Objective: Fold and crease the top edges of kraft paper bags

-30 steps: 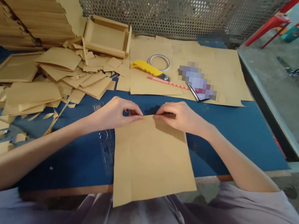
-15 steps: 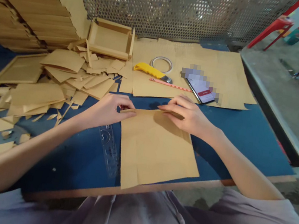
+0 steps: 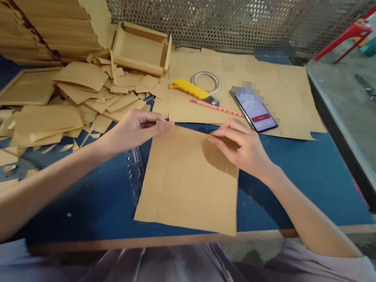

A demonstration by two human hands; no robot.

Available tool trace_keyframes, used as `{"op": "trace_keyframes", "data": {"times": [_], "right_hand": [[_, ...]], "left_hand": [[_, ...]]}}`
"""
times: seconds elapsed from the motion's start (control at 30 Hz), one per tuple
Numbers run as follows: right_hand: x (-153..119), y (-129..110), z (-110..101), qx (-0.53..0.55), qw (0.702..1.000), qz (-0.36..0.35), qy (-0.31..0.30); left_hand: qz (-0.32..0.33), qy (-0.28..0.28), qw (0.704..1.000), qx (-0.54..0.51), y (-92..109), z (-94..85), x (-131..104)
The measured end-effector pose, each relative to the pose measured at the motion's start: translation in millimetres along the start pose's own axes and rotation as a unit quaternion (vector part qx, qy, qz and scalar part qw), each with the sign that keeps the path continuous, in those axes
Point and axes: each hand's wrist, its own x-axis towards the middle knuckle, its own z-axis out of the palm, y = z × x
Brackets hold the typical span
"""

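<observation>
A tan sheet of cardboard (image 3: 190, 184) lies on the blue tabletop in front of me, with faint crease lines across it. My left hand (image 3: 142, 129) pinches its far left corner between thumb and fingers. At the far edge, toward the right corner, my right hand (image 3: 240, 146) grips the sheet in the same way, thumb on top. A clear plastic ruler (image 3: 134, 170) with cut-out shapes sticks out from under the sheet's left side. Beyond my hands lie a yellow utility knife (image 3: 193, 90), a pink pencil (image 3: 216, 107) and a ring of tape (image 3: 206, 81).
A phone (image 3: 254, 111) lies on larger cardboard sheets (image 3: 293, 100) at the back. Cardboard scraps (image 3: 53, 121) cover the left side, near an open cardboard tray (image 3: 141, 49) and tall cardboard stacks (image 3: 39, 1). A perforated metal panel (image 3: 228, 15) stands behind. A red stool (image 3: 358, 32) is at far right.
The sheet has turned clockwise and now lies squarer to me, its near edge farther from the table edge. My left hand has moved slightly away from me; more of the ruler's lower part is covered.
</observation>
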Motion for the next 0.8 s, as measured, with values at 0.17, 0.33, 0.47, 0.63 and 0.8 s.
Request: {"op": "trace_keyframes", "data": {"times": [0.17, 0.33, 0.47, 0.63, 0.8], "right_hand": [[-0.3, -2.6, -3.1, 0.024, 0.998, 0.046, -0.024], [1.5, -0.1, -11.6, 0.044, 0.986, 0.102, -0.121], [3.3, -5.0, -18.1, 0.08, 0.977, 0.11, -0.162], [2.5, -20.5, -19.5, 0.148, 0.967, 0.082, -0.19], [0.4, -32.9, -15.6, 0.196, 0.969, 0.035, -0.149]], "left_hand": [[0.028, -0.03, 0.999, 0.004, -2.3, 1.4, -0.7], [0.154, -0.002, 0.983, 0.102, 0.3, 6.0, -7.5], [0.277, -0.002, 0.935, 0.221, -3.3, 10.7, -15.9], [0.298, -0.068, 0.91, 0.28, 3.2, 12.7, -24.2], [0.326, -0.093, 0.904, 0.263, -0.4, 10.8, -29.8]]}}
